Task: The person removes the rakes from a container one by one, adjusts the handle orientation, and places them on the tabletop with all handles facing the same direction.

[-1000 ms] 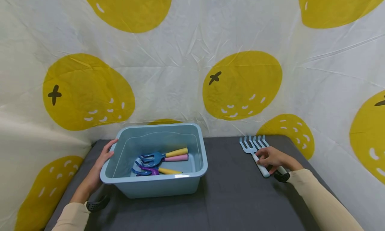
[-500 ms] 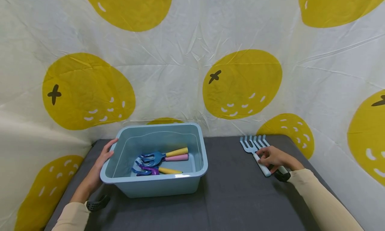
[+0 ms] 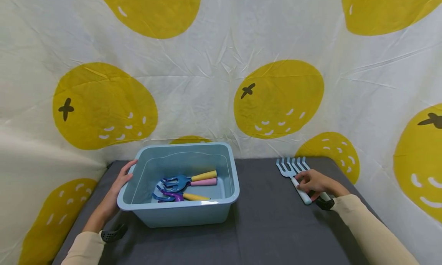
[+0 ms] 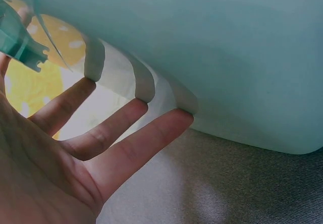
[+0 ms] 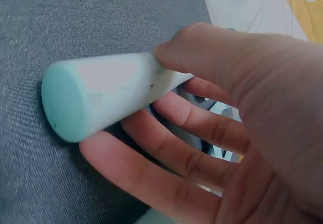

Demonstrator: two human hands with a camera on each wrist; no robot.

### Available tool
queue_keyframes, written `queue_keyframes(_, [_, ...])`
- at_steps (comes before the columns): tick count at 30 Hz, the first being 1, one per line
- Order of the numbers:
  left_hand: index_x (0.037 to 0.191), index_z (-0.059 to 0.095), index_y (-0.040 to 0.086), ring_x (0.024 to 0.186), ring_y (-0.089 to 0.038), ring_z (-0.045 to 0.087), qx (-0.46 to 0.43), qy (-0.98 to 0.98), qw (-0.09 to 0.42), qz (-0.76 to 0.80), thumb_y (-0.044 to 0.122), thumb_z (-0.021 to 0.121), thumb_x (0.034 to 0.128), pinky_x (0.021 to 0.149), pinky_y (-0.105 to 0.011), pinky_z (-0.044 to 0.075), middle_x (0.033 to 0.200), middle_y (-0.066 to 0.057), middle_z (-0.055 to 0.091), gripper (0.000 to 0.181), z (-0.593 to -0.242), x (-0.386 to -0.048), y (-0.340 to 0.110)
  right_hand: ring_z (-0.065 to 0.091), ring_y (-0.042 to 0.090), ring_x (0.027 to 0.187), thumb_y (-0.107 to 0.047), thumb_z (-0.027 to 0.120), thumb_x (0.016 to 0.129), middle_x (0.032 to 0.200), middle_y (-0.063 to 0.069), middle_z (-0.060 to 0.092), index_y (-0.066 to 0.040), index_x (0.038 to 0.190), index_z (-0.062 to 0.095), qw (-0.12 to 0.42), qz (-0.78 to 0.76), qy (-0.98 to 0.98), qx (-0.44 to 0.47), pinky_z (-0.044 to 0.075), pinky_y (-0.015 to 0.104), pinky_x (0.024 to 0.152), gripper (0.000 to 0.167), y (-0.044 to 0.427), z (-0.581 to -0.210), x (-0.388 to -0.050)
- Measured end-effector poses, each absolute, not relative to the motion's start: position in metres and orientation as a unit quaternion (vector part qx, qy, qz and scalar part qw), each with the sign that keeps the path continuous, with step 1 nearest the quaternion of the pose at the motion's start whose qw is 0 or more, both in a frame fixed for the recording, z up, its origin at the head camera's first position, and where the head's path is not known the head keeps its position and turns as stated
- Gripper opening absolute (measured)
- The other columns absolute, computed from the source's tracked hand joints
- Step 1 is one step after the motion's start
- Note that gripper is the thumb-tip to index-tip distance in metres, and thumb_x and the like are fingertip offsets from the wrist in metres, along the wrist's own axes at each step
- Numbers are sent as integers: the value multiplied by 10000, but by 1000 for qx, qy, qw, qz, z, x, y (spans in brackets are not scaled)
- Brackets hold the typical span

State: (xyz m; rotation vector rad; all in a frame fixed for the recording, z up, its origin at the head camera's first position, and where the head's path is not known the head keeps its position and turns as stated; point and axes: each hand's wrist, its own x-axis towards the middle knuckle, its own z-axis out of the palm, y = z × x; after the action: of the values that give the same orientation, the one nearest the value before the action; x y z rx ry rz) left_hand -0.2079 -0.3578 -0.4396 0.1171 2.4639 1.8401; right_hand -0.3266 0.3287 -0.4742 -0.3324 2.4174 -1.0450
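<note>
My left hand (image 3: 113, 188) touches the left side of a light blue plastic basin (image 3: 183, 216). In the left wrist view, several nearly straight fingers rest their tips against its outer wall (image 4: 242, 82). To the right, my right hand (image 3: 313, 182) pinches the white handle of a light blue hand rake (image 3: 285, 171). The right wrist view has the thumb on top of that handle (image 5: 108, 88) and fingers along its lower side; the rake lies on the cloth. A second light blue hand rake (image 3: 301, 164) lies beside it, its handle partly hidden by my hand.
Inside the basin lie a blue hand rake (image 3: 176, 182) with a yellow handle, a pink handle (image 3: 203, 182), a purple tool head (image 3: 177, 196) and another yellow handle (image 3: 195, 197). Dark grey cloth (image 3: 266, 223) covers the table. A fruit-patterned curtain (image 3: 207, 104) hangs behind.
The view has shifted very slightly. Both hands, the basin and the hand rakes keep the same places.
</note>
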Motion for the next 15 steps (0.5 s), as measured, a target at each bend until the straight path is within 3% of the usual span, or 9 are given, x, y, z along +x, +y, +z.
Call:
queue_keyframes(4, [1641,77,362,1402,-494,199,41,799,29,600,481,283,1092,1097,-741,259,1674,-149,-37,598,-439,-207,-357,632,317,812,-130,692,986,951,154,630,107,1393,502,259,-365,886,-123,604,482,618,508,328,-464,-327])
queue_keyframes(10, [1640,90,360,1402,-490,203,47,795,27,604,472,283,1097,1094,-734,267,1671,-149,-29,587,-438,-206,-357,672,345,906,-168,703,985,1168,222,626,83,1470,427,280,-328,892,-132,608,486,651,611,326,-432,-330])
queue_keyframes(15, [1641,86,360,1410,-493,189,52,788,29,612,458,285,1099,1095,-748,254,1675,-136,-38,586,-439,-204,-357,676,331,911,-168,697,991,1181,219,636,43,1498,411,282,-281,904,-159,609,483,660,619,317,-395,-335])
